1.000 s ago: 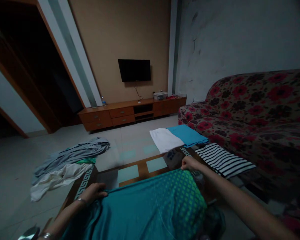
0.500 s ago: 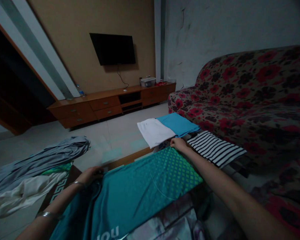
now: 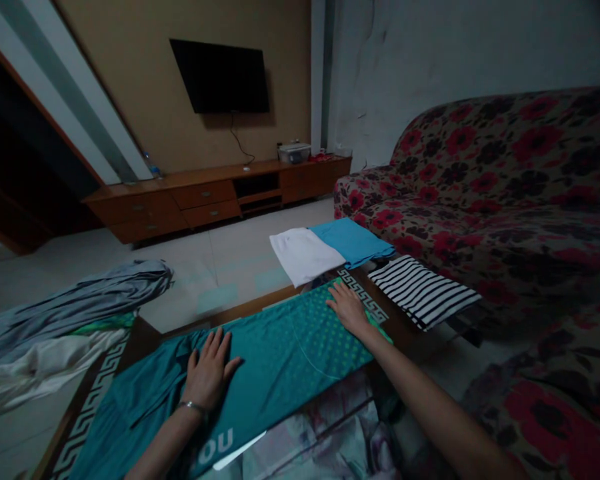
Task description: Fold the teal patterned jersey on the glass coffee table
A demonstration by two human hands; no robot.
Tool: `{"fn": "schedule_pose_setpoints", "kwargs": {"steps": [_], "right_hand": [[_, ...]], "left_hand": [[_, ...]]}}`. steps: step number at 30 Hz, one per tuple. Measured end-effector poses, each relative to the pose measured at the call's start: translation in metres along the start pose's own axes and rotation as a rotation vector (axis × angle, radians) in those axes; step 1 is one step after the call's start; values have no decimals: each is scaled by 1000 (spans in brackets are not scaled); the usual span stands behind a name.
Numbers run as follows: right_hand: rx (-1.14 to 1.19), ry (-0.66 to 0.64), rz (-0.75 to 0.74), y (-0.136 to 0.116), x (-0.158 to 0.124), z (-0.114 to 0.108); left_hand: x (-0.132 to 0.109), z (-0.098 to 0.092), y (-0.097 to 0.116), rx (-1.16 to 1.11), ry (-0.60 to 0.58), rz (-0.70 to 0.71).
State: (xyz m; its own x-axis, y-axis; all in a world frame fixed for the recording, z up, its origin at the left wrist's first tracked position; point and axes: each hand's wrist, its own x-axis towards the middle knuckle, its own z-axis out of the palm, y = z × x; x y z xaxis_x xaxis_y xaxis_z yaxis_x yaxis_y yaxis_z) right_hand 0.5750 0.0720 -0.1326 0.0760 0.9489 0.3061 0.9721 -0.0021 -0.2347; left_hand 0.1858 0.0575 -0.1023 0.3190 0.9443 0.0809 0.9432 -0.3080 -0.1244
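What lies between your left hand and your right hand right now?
In the head view, the teal shirt with its green dotted print lies between the left hand and the right hand, spread flat across the wooden table.

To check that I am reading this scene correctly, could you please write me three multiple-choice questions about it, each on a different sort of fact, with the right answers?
1. Where does the heap of grey and white clothes lie?
A. On the sofa
B. On the floor
C. On the TV cabinet

2. What colours are the stripes on the folded striped shirt?
A. Red and white
B. Green and yellow
C. Black and white

3. How do the person's hands rest on the teal printed shirt?
A. The left hand and right hand both lie open, palms down
B. Both are clenched into fists
C. Only one hand touches it

Answers:
1. B, since the heap lies low on the pale floor.
2. C, since dark and pale bands alternate across it.
3. A, since the fingers of both hands lie spread on the cloth.
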Motion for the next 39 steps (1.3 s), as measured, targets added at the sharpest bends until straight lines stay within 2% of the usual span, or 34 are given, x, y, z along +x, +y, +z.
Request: {"fn": "schedule_pose_setpoints", "kwargs": {"steps": [2,6,16,21,23,25,27,28,30,33,35,37,39], "right_hand": [[-39,-20,-13,7,-1,1],[-86,-29,-49,23,-3,0],[-76,-43,-158,56,-30,9],[-62,-30,-225,78,-50,11],[-68,-26,-246,80,-54,7],[-115,-11,-256,69,-52,-1],[-172,14,-276,36,-42,-12],[-178,19,-304,10,-36,-18],[-119,-9,-398,-59,-20,-30],[90,-163,-545,-186,6,-40],[171,-304,-603,-266,20,-38],[197,-485,-599,-330,32,-28],[183,-568,-596,-375,39,-14]], "left_hand": [[-1,5,-5,2,-45,-40],[-6,6,-11,-15,-49,-37],[-37,-10,1,-178,-31,-47],[-57,-7,9,-271,-2,-74],[-64,-5,11,-303,20,-73],[-70,-5,11,-323,35,-62],[-73,-8,9,-342,53,-28],[-75,-10,9,-355,65,-6],[-76,-15,8,-385,98,42],[-82,-26,10,-422,150,98],[-91,-36,12,-438,157,95],[-104,-47,12,-461,139,31],[-122,-57,8,-481,81,-72]]}}
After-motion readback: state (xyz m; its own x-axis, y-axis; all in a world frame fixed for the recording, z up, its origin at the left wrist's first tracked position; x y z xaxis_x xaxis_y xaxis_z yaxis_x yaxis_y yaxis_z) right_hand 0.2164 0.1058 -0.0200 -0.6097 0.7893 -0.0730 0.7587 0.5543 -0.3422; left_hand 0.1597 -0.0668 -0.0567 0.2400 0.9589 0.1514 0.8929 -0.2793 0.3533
